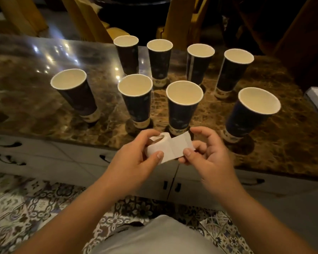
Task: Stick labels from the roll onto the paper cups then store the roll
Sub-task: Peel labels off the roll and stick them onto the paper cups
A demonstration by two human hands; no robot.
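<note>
Labelling hasn't started: my left hand (pixel 136 158) grips the roll (pixel 159 146) just before the nearest cup (pixel 182 105), my right hand (pixel 207 153) pinches its loose end (pixel 182 143); next, peel one free.

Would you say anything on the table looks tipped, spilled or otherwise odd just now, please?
Nothing stands out. All eight paper cups stand upright and empty on the marble table. The left hand holds the label roll; the right hand pinches its loose end.
</note>
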